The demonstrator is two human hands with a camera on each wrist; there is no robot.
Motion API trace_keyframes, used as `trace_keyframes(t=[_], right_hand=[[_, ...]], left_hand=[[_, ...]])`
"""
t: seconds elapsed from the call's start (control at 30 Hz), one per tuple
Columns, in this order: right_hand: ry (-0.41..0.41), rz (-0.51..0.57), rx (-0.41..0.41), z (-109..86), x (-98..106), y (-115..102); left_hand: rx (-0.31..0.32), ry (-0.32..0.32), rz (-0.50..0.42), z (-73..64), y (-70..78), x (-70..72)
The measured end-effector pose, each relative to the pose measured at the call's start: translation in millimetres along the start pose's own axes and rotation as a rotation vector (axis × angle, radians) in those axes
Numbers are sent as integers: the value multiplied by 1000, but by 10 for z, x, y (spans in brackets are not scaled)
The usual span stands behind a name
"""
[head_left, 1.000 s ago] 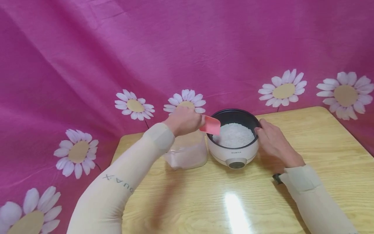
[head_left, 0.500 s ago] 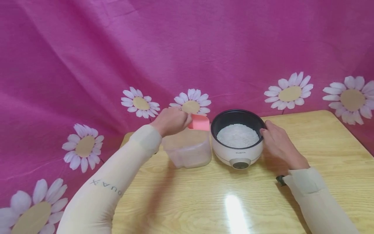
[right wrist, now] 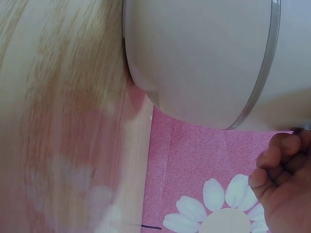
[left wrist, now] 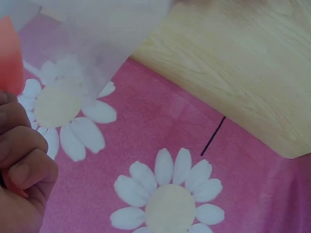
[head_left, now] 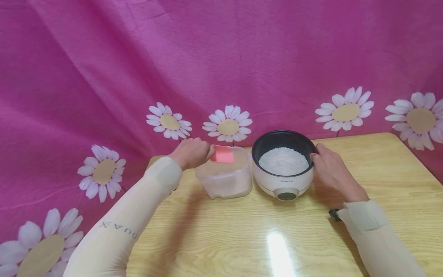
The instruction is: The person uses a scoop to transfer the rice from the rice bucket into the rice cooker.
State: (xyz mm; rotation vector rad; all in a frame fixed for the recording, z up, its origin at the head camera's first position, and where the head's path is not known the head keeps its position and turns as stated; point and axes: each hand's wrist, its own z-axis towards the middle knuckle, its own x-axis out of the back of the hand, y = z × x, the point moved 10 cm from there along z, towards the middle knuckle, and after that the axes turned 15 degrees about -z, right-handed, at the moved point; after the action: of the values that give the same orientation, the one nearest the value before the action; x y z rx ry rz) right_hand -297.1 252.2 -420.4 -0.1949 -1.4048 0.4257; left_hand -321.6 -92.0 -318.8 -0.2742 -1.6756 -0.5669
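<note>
My left hand (head_left: 194, 153) grips a pink scoop (head_left: 223, 154) over the mouth of a translucent plastic container (head_left: 228, 186). Curled fingers around the scoop's handle show in the left wrist view, where the scoop's blade (left wrist: 9, 58) is cut off by the frame edge. What the container holds is hard to make out. Just right of it stands a white rice cooker (head_left: 266, 181) with a black inner pot, and white rice (head_left: 283, 161) covers the pot's bottom. My right hand (head_left: 333, 171) holds the cooker's right rim, thumb on top; its fingers (right wrist: 274, 150) curl below the rim in the right wrist view.
Everything stands on a light wooden table (head_left: 221, 238) whose back edge meets a magenta cloth (head_left: 221, 57) printed with daisies. A bright light reflection (head_left: 280, 254) lies on the tabletop near the front.
My left hand has carried the scoop leftward from the cooker's pot and down over the container. My right hand stays on the rim. The view has shifted slightly.
</note>
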Motion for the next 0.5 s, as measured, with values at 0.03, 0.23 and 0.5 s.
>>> trace_keyframes(t=[0.03,0.23,0.5], right_hand=[[0,0,-3,-1,5,11],[-13,13,-12,-5,9,28],[5,19,-4,-30,8,1]], left_hand=[[3,-9,3,11,-7,-26],[11,-84,-1,54,-22,-223],[120,-205,5,90,-69,-410]])
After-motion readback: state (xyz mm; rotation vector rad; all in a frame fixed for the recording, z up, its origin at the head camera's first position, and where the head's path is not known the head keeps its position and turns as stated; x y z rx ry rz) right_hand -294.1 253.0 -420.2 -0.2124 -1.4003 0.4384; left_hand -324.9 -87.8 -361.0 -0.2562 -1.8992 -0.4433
